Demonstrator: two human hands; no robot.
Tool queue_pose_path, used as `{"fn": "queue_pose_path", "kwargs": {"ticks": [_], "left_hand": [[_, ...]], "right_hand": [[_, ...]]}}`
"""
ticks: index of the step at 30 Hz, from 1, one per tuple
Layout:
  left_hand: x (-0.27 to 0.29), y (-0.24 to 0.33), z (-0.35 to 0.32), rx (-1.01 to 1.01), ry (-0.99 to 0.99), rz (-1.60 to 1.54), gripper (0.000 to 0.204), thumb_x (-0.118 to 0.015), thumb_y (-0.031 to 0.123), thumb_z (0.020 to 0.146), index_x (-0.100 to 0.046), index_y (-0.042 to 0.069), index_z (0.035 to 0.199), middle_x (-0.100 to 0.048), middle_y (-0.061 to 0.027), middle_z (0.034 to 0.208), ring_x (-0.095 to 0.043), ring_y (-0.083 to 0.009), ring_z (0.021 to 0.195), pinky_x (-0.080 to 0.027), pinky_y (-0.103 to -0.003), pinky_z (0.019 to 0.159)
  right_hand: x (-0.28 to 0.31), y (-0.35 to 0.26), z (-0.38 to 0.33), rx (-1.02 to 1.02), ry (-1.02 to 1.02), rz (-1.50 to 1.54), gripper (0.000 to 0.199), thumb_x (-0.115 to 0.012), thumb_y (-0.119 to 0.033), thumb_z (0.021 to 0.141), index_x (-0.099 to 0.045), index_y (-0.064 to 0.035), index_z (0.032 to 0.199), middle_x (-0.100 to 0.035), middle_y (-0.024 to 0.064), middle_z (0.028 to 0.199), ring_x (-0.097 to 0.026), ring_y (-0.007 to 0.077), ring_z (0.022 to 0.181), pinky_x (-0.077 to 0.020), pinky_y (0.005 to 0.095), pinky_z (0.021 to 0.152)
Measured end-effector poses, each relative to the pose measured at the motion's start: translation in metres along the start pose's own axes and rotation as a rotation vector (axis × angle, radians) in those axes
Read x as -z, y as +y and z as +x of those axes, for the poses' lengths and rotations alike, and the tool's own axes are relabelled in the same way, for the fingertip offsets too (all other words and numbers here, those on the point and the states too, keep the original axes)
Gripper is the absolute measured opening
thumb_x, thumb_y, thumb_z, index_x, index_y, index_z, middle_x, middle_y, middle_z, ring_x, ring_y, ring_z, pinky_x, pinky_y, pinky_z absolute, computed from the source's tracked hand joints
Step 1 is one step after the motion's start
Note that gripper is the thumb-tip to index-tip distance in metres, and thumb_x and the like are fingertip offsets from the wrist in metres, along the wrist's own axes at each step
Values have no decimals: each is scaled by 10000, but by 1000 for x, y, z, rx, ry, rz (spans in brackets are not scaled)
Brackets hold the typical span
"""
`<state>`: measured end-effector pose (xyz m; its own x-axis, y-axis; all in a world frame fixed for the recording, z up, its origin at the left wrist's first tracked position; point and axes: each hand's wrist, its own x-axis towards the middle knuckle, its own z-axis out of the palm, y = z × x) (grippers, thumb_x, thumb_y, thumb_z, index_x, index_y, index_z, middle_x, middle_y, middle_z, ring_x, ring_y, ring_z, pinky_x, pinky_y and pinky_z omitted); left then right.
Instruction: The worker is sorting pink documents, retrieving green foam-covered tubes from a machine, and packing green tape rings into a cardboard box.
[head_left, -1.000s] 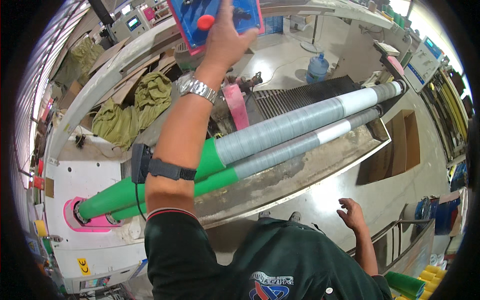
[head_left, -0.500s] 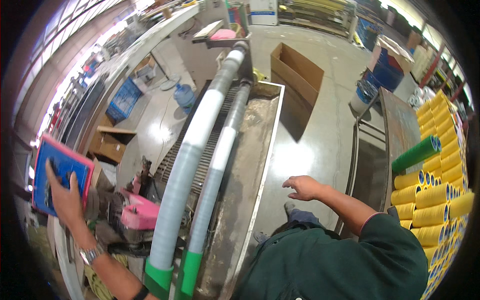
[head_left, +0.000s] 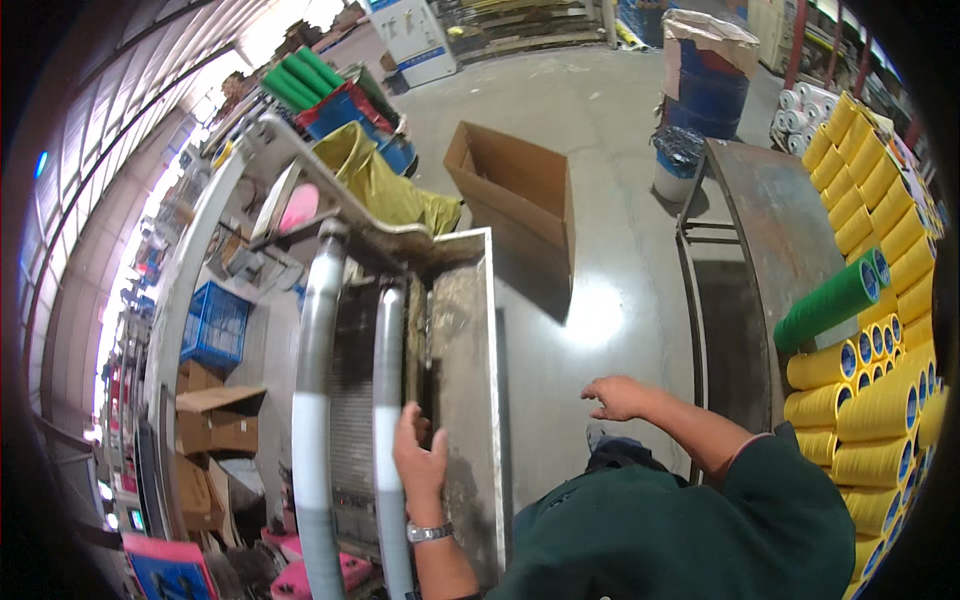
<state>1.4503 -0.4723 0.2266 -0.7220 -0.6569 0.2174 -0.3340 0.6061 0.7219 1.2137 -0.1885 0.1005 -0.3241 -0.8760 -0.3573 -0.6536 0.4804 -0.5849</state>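
My left hand (head_left: pixel 420 462), with a metal watch at the wrist, is over the right edge of the thinner roller (head_left: pixel 390 440). Its fingers point forward and the thumb stands apart; whether it touches the roller I cannot tell. To the left runs a thicker roller (head_left: pixel 313 450), wrapped in white and grey film, parallel to the thin one. A blue control panel with a pink rim (head_left: pixel 168 572) sits at the lower left, away from both hands. Held out over the floor, my right hand (head_left: pixel 614 398) is empty, its fingers loosely bent and apart.
A stained metal trough (head_left: pixel 468 400) flanks the rollers. An open cardboard box (head_left: pixel 515 205) stands on the floor ahead. At right are a metal table (head_left: pixel 775 215), stacked yellow rolls (head_left: pixel 868 450) and green rolls (head_left: pixel 825 308). A yellow sack (head_left: pixel 375 175) lies beyond the machine.
My left hand has left the blue panel and come right, to the thin roller. The view has turned, so the panel sits lower. My right hand stays out over the floor.
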Motion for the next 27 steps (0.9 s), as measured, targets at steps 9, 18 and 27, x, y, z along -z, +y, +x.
{"fn": "queue_pose_path", "kwargs": {"ticks": [9,18,27], "left_hand": [[-188,-95,113,262,-336,87,573,-756,117,794,-567,40,1329,-694,-160,1126,-676,-270,959,-544,-369,848],[-348,-155,319,329,-476,-97,559,-762,159,811,-570,1,1311,-703,-175,1091,-684,-227,907,-547,-355,824],[-433,-163,488,459,-597,-197,507,-719,62,848,-554,-18,1321,-677,-132,1084,-652,-165,890,-540,-302,806]], "right_hand": [[83,173,35,-407,347,316,514,-763,-297,798,-635,-46,1227,-716,156,1087,-674,336,1016,-531,442,885],[193,324,253,-726,579,431,670,-755,-414,799,-595,34,1272,-704,219,1076,-673,364,1023,-529,424,900],[242,415,450,-909,402,529,794,-730,-469,786,-535,63,1341,-645,290,1219,-619,403,1164,-480,435,1011]]}}
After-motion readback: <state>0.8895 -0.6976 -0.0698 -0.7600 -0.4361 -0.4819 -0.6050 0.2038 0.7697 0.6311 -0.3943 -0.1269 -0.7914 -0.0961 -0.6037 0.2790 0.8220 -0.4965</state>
